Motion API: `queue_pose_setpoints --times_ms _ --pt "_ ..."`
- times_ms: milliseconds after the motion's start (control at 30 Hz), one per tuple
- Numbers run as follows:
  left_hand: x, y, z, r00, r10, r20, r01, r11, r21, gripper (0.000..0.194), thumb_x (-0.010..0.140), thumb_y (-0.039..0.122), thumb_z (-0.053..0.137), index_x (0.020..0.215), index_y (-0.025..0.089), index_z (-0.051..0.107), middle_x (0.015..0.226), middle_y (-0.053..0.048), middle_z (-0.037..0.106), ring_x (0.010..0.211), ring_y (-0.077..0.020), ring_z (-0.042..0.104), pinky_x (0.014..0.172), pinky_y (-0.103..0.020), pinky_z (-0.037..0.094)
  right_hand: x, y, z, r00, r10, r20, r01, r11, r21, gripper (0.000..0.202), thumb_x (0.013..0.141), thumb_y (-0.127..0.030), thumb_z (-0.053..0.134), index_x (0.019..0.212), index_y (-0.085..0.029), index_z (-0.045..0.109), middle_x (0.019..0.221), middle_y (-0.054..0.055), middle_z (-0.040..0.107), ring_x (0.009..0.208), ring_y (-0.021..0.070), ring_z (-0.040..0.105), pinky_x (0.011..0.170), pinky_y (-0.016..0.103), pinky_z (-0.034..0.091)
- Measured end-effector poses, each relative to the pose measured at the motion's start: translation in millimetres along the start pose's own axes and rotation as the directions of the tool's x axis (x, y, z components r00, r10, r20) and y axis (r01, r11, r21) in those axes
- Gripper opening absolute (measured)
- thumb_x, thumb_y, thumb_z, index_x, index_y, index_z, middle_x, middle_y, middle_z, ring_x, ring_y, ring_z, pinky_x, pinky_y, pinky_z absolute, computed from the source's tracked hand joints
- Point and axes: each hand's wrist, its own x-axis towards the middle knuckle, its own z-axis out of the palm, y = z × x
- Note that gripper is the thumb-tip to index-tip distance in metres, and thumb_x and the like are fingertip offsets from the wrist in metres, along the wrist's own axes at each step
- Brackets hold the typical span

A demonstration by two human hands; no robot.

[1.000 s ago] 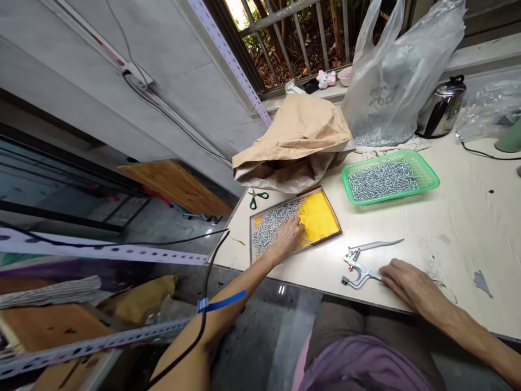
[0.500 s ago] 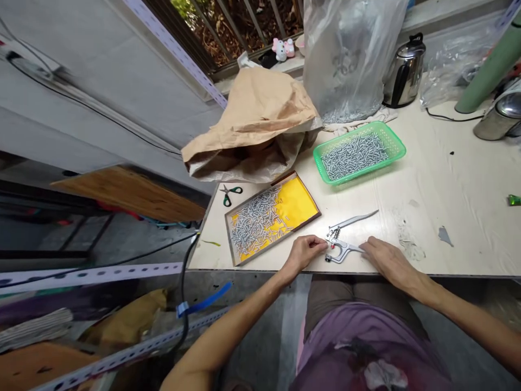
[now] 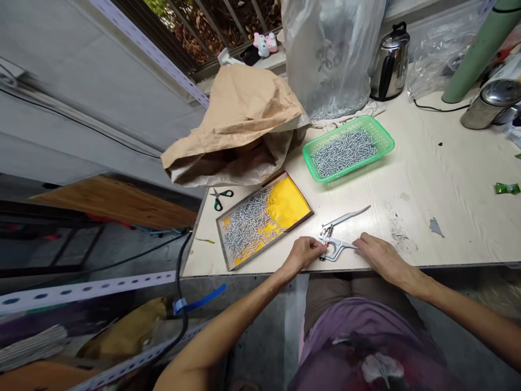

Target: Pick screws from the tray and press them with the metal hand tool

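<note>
My right hand (image 3: pixel 378 256) grips the end of the lower handle of silver snap pliers (image 3: pixel 337 248), whose handles are spread wide apart near the table's front edge. At the jaw end, my left hand (image 3: pixel 302 254) has thumb and forefinger pinched together beside a small red part. Whatever is between those fingertips is too small to make out. To the left lies a shallow tray (image 3: pixel 299 222) with a yellow bottom, its left part covered with small silver metal pieces (image 3: pixel 248 225). Similar pieces fill a green plastic basket (image 3: pixel 345 178) farther back.
Green-handled scissors (image 3: pixel 220 198) lie left of the tray. A large brown paper bag (image 3: pixel 244 114) gapes open behind it. At the back stand a clear plastic bag (image 3: pixel 329 60), a steel kettle (image 3: pixel 391 62) and a green cylinder (image 3: pixel 480 51). A green wrapper (image 3: pixel 507 188) lies far right.
My left fingertips have come in closer to the pliers' jaw, now partly covering it. My right hand keeps its grip on the lower handle. The whole view has shifted slightly.
</note>
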Motion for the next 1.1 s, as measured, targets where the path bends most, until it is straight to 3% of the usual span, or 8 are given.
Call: queue_pose_setpoints --times_ms 200,333,467,633,833,967,1033,1100 --pt "3 -6 -0.8 0.988 -0.078 0.135 0.079 0.997 -0.007 0.03 0.068 0.041 0.064 0.068 0.011 0.07 0.048 0.004 0.052 0.045 -0.0089 0.043 0.047 -0.021 0.031 2 6 0 0.999 -0.017 0.028 0.018 0.999 -0.036 0.013 0.087 -0.023 0.057 0.099 -0.018 0.061 0.098 0.009 0.061 0.085 0.0203 0.058 0.067 0.029 0.044" --pt "2 -15 3.1 0.982 -0.088 0.166 0.097 0.994 -0.049 0.033 0.067 0.044 0.063 0.071 0.012 0.068 0.046 0.005 0.049 0.043 -0.0089 0.043 0.045 -0.02 0.031 11 20 -4 0.998 -0.036 -0.052 0.031 0.995 -0.097 0.074 0.069 -0.047 0.075 0.129 -0.016 0.048 0.138 0.022 0.043 0.124 0.0375 0.041 0.091 0.047 0.042" --pt "2 -22 7.5 0.983 -0.092 0.156 0.108 0.989 -0.097 0.034 0.067 0.046 0.061 0.069 0.013 0.067 0.043 0.005 0.047 0.041 -0.0091 0.044 0.044 -0.02 0.032 25 30 -7 0.998 -0.056 -0.019 0.053 0.99 -0.13 0.098 0.058 -0.054 0.08 0.136 -0.011 0.039 0.141 0.026 0.038 0.133 0.0417 0.028 0.1 0.053 0.033" --pt "2 -23 9.4 0.988 -0.08 0.13 0.096 0.988 -0.119 0.034 0.066 0.047 0.062 0.064 0.013 0.065 0.041 0.005 0.048 0.041 -0.0095 0.044 0.044 -0.02 0.033 34 28 -11 0.998 -0.061 -0.018 0.058 0.989 -0.137 0.09 0.061 -0.053 0.077 0.133 -0.01 0.041 0.117 0.021 0.057 0.108 0.0356 0.05 0.089 0.047 0.04" --pt "-5 -17 5.7 0.987 -0.095 0.127 0.106 0.991 -0.077 0.038 0.075 0.05 0.057 0.062 0.014 0.06 0.044 0.003 0.049 0.043 -0.0102 0.045 0.046 -0.022 0.035 28 22 -15 0.998 -0.055 -0.005 0.054 0.985 -0.161 0.064 0.068 -0.044 0.076 0.118 -0.011 0.051 0.103 0.014 0.059 0.093 0.029 0.05 0.078 0.039 0.039" --pt "-16 -12 7.5 0.979 0.162 -0.125 -0.143 0.979 0.147 0.028 0.086 0.035 0.05 0.073 0.015 0.063 0.07 -0.003 0.061 0.067 -0.0151 0.058 0.063 -0.026 0.045 22 17 -19 0.998 -0.069 0.011 0.07 0.99 -0.122 0.043 0.074 -0.032 0.074 0.106 -0.012 0.056 0.099 0.012 0.058 0.088 0.0252 0.049 0.073 0.034 0.039" --pt "-18 -6 13.2 0.898 0.4 -0.183 -0.346 0.899 0.269 0.022 0.089 0.032 0.05 0.087 0.016 0.064 0.088 -0.007 0.063 0.083 -0.0188 0.059 0.075 -0.031 0.047 21 15 -19 0.997 -0.073 0.014 0.074 0.99 -0.117 0.037 0.074 -0.027 0.074 0.103 -0.011 0.057 0.097 0.012 0.058 0.087 0.0244 0.049 0.071 0.033 0.039" --pt "-14 4 21.4 0.798 0.591 -0.117 -0.517 0.772 0.37 0.024 0.089 0.034 0.054 0.103 0.017 0.061 0.105 -0.011 0.061 0.097 -0.023 0.057 0.085 -0.037 0.047 20 12 -18 0.998 -0.07 0.008 0.07 0.99 -0.124 0.035 0.075 -0.024 0.073 0.104 -0.012 0.057 0.095 0.011 0.058 0.087 0.0246 0.05 0.072 0.033 0.04"
